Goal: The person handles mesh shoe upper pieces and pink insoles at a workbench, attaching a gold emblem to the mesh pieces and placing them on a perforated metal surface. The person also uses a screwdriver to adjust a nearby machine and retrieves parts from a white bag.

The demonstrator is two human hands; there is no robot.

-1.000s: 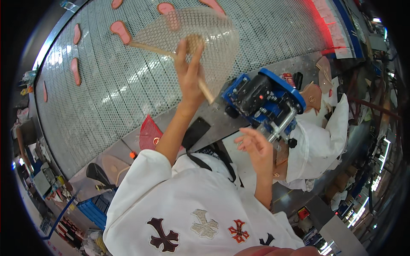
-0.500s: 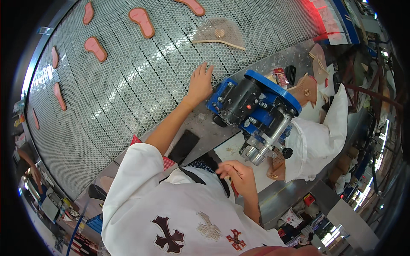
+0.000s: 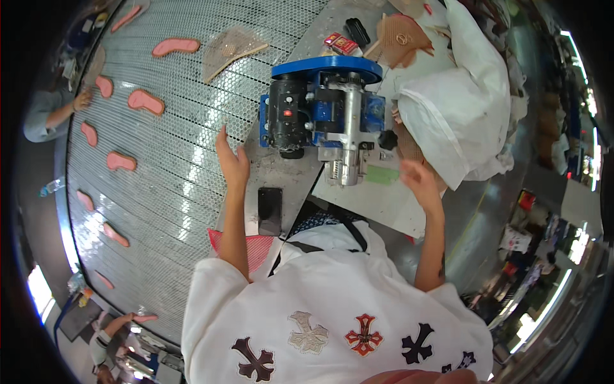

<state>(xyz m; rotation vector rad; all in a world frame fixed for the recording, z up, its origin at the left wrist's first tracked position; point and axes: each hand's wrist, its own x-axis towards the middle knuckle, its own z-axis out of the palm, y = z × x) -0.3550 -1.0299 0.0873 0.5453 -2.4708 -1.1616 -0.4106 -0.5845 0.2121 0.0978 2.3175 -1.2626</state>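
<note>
My left hand [image 3: 233,165] is over the near edge of the honeycomb mesh conveyor [image 3: 166,198], thumb and fingers apart, nothing in it. Just to its right stands a blue bench machine [image 3: 326,115] with a black motor and a silver roller. My right hand [image 3: 423,184] reaches past the roller, beside a brown perforated piece [image 3: 411,151] that is partly covered by a white cloth bag [image 3: 454,112]. Its fingers look loosely spread, slightly blurred, with nothing visible in them. A green patch [image 3: 382,174] lies on the pale board between the roller and this hand.
Pink insoles [image 3: 146,101] and a beige mesh piece [image 3: 233,52] lie on the conveyor. Behind the machine are a red box [image 3: 341,43], a black object [image 3: 357,31] and brown pieces [image 3: 403,41]. A black phone [image 3: 270,211] lies nearer. Another person's hand [image 3: 82,100] touches the conveyor's left side.
The view has turned right, so the machine now stands upright in the middle. My right hand has moved away from my body to beside the white bag. The left stays by the machine.
</note>
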